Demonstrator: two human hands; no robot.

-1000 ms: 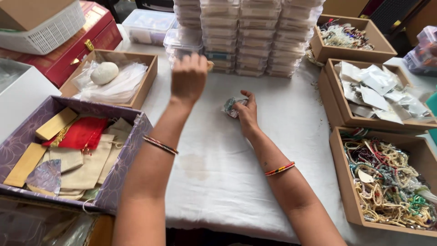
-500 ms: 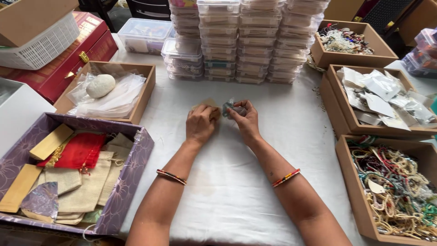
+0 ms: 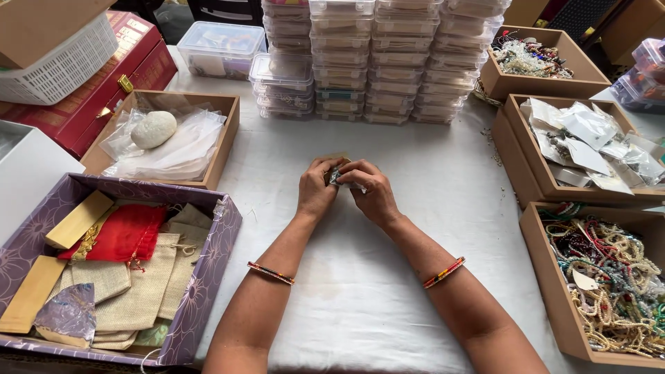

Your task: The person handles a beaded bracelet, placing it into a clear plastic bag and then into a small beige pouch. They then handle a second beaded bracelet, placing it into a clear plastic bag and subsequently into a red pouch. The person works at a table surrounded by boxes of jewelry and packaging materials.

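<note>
Both hands meet at desk centre. Left hand (image 3: 316, 196) and right hand (image 3: 370, 196) have fingers closed on a small silvery jewellery piece (image 3: 335, 177) with a tan card behind. Step in hand: apparently fitting piece to card. Next move calls for fine fingertip control.

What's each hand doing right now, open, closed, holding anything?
Left hand: closed on a small silvery jewellery piece.
Right hand: closed on the same piece, fingers pinching it.
</note>
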